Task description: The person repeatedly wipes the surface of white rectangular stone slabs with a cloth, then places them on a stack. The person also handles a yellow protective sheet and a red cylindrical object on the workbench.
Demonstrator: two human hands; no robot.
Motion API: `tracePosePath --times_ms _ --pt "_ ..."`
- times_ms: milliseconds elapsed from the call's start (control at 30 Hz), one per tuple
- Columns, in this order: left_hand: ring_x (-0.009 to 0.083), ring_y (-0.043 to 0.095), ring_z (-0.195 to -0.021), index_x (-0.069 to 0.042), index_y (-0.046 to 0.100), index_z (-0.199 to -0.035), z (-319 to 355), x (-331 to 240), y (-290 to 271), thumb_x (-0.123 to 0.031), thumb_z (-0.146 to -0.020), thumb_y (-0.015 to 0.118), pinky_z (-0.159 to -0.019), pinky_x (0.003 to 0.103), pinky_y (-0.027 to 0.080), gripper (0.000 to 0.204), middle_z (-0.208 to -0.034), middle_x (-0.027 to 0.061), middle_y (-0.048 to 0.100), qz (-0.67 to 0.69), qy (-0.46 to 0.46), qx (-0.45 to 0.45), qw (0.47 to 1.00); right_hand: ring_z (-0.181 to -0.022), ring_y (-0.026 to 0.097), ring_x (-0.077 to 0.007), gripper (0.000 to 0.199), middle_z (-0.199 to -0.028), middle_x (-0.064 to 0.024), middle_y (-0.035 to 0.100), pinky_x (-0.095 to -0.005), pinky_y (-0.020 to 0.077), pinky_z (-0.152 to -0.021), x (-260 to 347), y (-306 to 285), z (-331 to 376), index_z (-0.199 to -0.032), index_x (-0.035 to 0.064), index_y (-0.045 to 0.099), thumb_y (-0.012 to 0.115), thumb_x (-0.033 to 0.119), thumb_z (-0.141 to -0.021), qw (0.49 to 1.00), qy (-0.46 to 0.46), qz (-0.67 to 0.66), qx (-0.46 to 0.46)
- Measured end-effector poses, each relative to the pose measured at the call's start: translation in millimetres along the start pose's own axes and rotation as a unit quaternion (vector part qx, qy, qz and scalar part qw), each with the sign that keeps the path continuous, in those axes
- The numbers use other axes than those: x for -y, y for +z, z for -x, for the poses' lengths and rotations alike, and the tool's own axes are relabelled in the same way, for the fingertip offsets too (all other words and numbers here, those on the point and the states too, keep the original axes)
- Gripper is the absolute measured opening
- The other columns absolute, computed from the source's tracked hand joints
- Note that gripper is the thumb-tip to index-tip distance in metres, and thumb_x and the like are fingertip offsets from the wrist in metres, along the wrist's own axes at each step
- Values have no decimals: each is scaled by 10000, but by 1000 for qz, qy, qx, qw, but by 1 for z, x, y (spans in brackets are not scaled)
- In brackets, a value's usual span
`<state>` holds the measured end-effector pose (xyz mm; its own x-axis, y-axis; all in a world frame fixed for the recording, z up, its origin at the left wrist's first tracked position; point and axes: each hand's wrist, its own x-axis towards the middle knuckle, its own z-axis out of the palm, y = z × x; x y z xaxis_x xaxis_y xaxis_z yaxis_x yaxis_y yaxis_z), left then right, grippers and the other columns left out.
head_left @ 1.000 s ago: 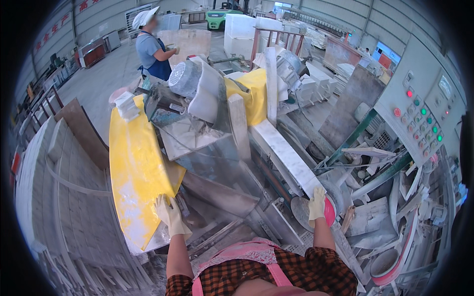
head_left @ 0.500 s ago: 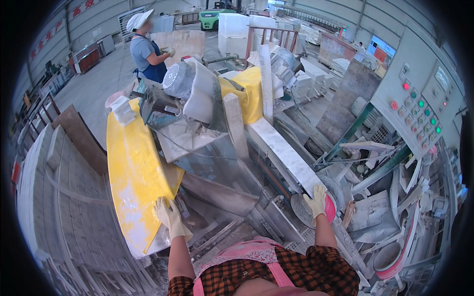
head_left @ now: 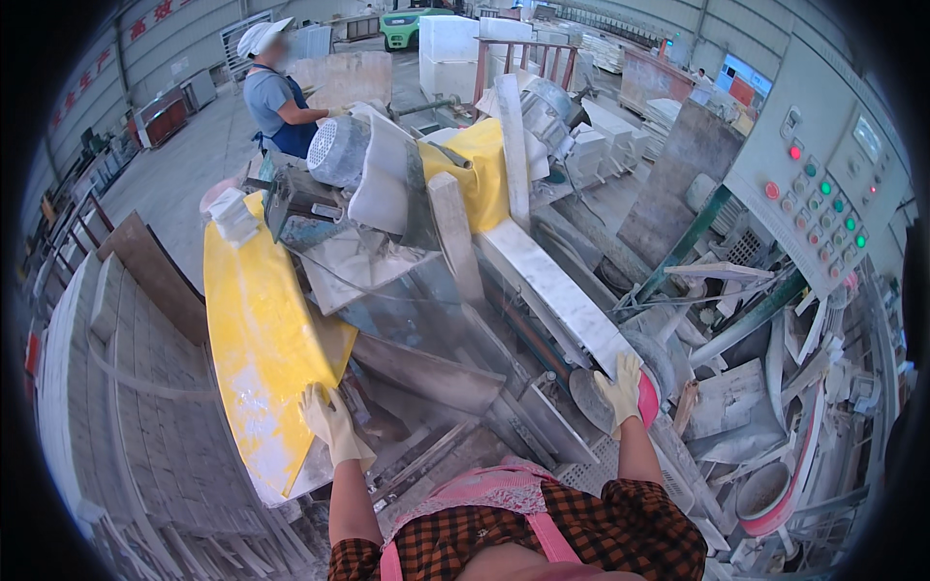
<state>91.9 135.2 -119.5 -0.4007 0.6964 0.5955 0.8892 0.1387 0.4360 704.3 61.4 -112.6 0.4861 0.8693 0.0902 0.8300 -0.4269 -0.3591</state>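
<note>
My left hand, in a pale glove, lies with fingers stretched over the near edge of a yellow sheet. That sheet drapes over a long surface at the left, dusted white toward its near end. At the right, my gloved right hand rests against the near end of a long white stone strip, its fingers extended. The strip slants away on a machine toward a second yellow sheet. A dark disc with a pink rim sits beside my right hand.
A grey control panel with lit buttons stands at the right. Motors and an upright stone piece rise ahead. Stacked strips line the left. Stone offcuts lie at the right. A co-worker stands behind the machine.
The whole view has shifted slightly. The co-worker's hand has moved closer to the motor. Both my hands stay in nearly the same places.
</note>
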Motion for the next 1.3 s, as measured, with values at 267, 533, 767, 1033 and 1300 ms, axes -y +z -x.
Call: tracePosePath --times_ms 267,533,767,1033,1300 --pt "415 583 -1221 34 694 -1136 -1 -2 -3 -161 -925 654 -1145 504 371 290 -1266 211 671 30 -35 40 998 -1563 172 -419 993 -1644 -276 285 -534 141 -1267 -7 5 0 -1573 -1 356 744 541 -837 1000 -4 -4 -11" --pt "423 588 -1223 31 694 -1145 0 1 0 -163 -927 656 -1150 500 373 294 -1248 213 679 31 -26 30 999 -1566 171 -412 964 -1647 -275 280 -520 133 -1271 -8 3 5 -1569 -6 367 731 514 -844 1000 3 4 -10" --pt "433 600 -1199 32 695 -1140 1 2 1 -158 -920 666 -1138 503 388 292 -1243 219 684 14 -17 14 1000 -1565 181 -401 957 -1646 -273 280 -506 137 -1272 -7 -2 10 -1573 4 366 728 511 -846 1000 5 8 -9" --pt "429 612 -1158 31 692 -1129 0 2 0 -146 -914 672 -1087 501 426 279 -1206 222 688 20 0 7 1000 -1563 184 -403 944 -1643 -274 284 -501 143 -1271 -11 -2 15 -1575 9 362 730 489 -849 1000 3 6 -25" --pt "431 621 -1174 19 692 -1141 1 2 2 -149 -918 679 -1102 502 425 279 -1217 221 693 14 8 -18 1000 -1561 187 -406 922 -1646 -272 283 -498 146 -1270 -14 -4 21 -1573 16 364 738 449 -850 1000 10 5 -26"
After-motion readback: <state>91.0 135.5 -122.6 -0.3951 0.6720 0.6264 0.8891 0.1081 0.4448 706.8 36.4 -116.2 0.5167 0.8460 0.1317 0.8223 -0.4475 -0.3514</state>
